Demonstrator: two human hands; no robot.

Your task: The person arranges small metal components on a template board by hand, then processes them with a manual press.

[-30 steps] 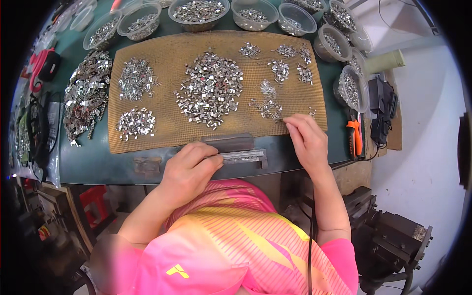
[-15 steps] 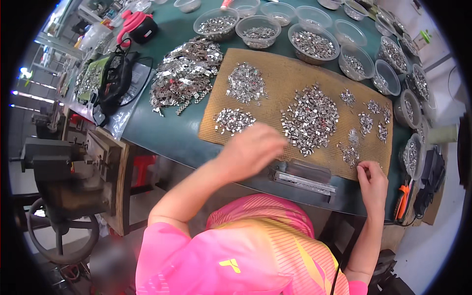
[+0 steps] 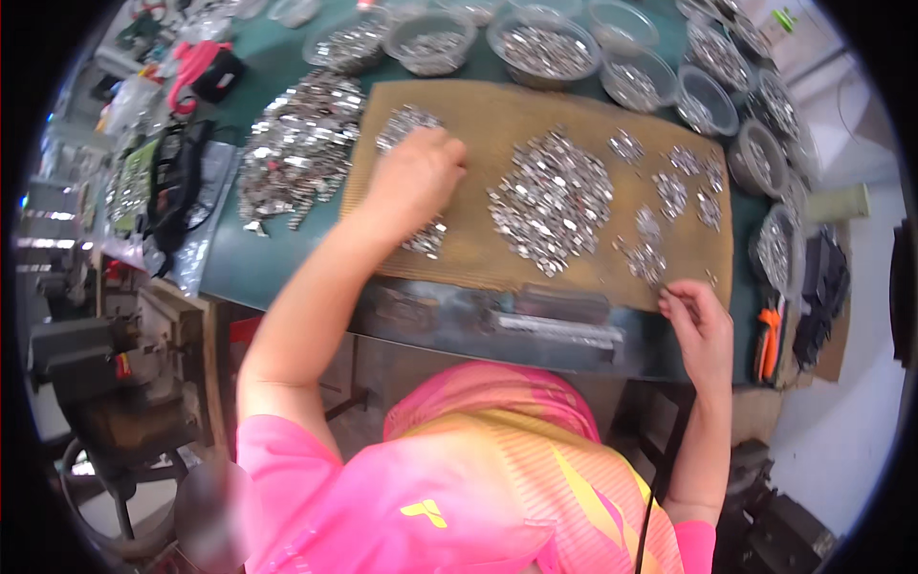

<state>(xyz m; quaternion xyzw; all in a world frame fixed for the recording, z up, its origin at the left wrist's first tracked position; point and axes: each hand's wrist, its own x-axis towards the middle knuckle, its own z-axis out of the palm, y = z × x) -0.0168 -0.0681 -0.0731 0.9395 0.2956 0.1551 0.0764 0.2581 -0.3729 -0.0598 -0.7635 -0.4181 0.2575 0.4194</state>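
A brown mat (image 3: pixel 478 249) on the green table carries several heaps of small shiny metal parts. My left hand (image 3: pixel 416 177) reaches out over the mat's left part, knuckles up, fingers curled down onto a small heap of parts (image 3: pixel 426 237); what it holds is hidden. The biggest heap of parts (image 3: pixel 553 199) lies just right of that hand. My right hand (image 3: pixel 696 320) rests at the mat's near right corner, thumb and fingers pinched together beside a small heap (image 3: pixel 648 256); whether a part sits between them is too small to see.
Clear plastic bowls (image 3: pixel 543 43) holding metal parts ring the mat's far and right sides. A large loose heap of parts (image 3: pixel 296 143) lies on the table left of the mat. An orange-handled tool (image 3: pixel 770 340) sits at the right edge, a machine (image 3: pixel 86 373) at lower left.
My left hand has reached forward from the table's near edge onto the left heaps of the mat. My right hand stays at the near right corner. The view has swung left.
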